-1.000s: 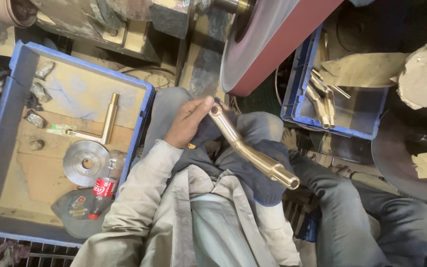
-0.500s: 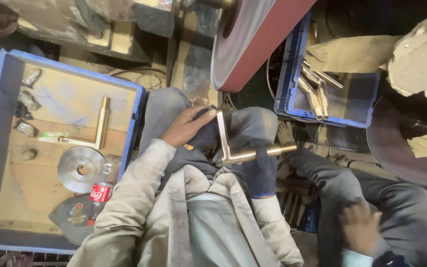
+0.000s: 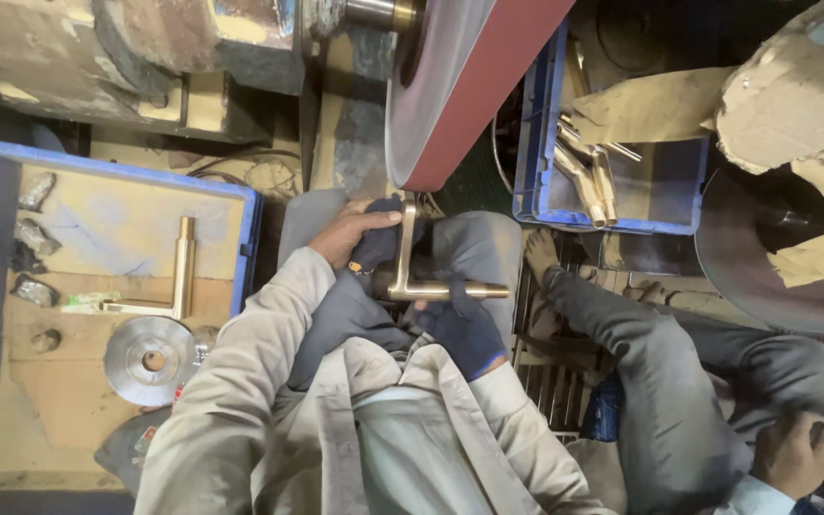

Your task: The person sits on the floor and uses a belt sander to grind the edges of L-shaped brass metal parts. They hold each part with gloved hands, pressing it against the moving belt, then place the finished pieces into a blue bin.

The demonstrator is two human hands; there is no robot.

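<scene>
Below the sanding belt [image 3: 469,86], brass handle [image 3: 422,281] pinched between both hands, left hand [image 3: 350,234], right hand [image 3: 460,324]

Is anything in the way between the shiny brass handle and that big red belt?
Nothing visible. The brass handle is held in the left hand and the gloved right hand, and its upright end points at the lower edge of the red sanding belt. Only a small open gap shows between them.

Both hands [image 3: 402,277] grip L-shaped brass handle [image 3: 419,277]
</scene>
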